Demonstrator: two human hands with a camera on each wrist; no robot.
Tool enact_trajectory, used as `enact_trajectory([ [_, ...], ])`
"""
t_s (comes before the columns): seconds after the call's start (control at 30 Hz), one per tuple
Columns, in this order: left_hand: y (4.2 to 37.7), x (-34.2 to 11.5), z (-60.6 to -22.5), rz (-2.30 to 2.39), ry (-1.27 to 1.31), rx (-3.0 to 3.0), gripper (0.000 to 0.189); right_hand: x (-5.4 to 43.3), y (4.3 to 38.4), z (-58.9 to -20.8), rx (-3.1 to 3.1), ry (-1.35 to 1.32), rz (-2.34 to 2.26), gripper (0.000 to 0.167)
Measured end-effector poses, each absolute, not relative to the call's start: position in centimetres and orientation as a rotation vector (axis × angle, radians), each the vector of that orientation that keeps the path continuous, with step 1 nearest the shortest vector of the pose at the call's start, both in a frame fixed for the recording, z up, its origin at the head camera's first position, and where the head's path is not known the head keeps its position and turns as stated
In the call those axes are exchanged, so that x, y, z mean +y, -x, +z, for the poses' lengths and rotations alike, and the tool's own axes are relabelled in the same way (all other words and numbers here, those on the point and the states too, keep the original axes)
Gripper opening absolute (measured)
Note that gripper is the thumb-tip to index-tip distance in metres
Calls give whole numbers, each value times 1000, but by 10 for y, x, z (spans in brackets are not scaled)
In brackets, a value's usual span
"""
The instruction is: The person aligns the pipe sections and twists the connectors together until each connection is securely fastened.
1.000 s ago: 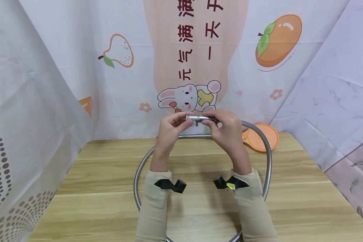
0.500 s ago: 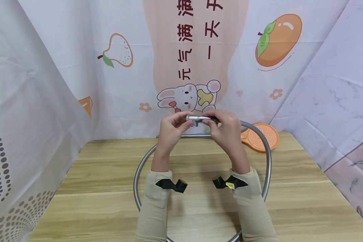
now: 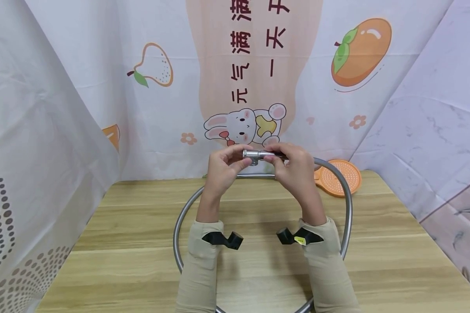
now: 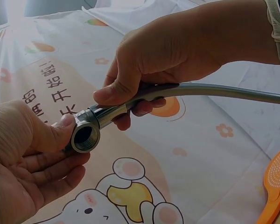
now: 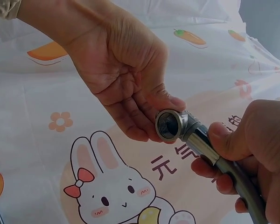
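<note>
My left hand pinches a silver metal tee fitting between thumb and fingers, its threaded side opening showing in both wrist views. From the other side, my right hand grips the chrome end of a grey flexible hose, thumb on top and fingers curled underneath. Fitting and hose end meet in line, and the joint lies just past the left thumb. Both hands are raised near the back of the table, in front of the printed cloth. Part of the hose end is hidden under the right fingers.
The hose loops widely over the wooden table, passing behind the hands and under both forearms. An orange perforated paddle lies at the back right. White printed cloth hangs behind and at both sides. A black wrist camera sits on the left sleeve.
Both hands keep their hold on the fitting and hose end and have barely moved. The fitting appears turned very slightly, with its side outlet a little different in angle.
</note>
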State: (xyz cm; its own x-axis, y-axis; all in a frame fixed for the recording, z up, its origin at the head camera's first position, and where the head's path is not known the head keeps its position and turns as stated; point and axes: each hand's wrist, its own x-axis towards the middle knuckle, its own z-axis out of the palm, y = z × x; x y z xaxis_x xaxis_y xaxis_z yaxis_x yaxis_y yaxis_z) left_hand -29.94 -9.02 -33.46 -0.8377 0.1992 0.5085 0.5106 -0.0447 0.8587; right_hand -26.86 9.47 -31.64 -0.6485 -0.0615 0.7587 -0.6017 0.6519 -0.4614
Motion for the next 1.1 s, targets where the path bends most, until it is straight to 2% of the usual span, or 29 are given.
enact_trajectory([
  [0.7,304,-98,-335,-1999,810,-2009,26,101,268,-312,-2242,-600,1008,16],
  [1.1,304,-104,-334,-2063,786,-1999,27,104,268,-311,-2236,-697,967,29],
])
